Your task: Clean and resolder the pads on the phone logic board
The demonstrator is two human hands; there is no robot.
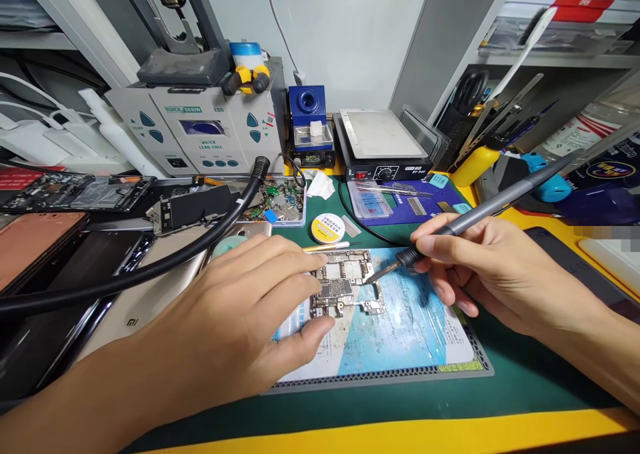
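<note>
A phone circuit board (336,289) lies on a blue and white work mat (400,334). My left hand (260,301) rests at the board's left side, its fingertips on the left edge and its thumb at the lower left corner, gripping it. A grey and black soldering iron (493,204) is pinched between the thumb and fingers of my right hand (480,261). The iron's tip meets or hovers just over the board's right part; which of these cannot be made out.
A grey hot air station (200,134) stands at the back left, its black hose (200,244) arching over phones (135,301). Behind the board are a round yellow-lidded tin (327,228), a parts tray (280,204) and a heating plate (385,134). Tools and bottles crowd the right.
</note>
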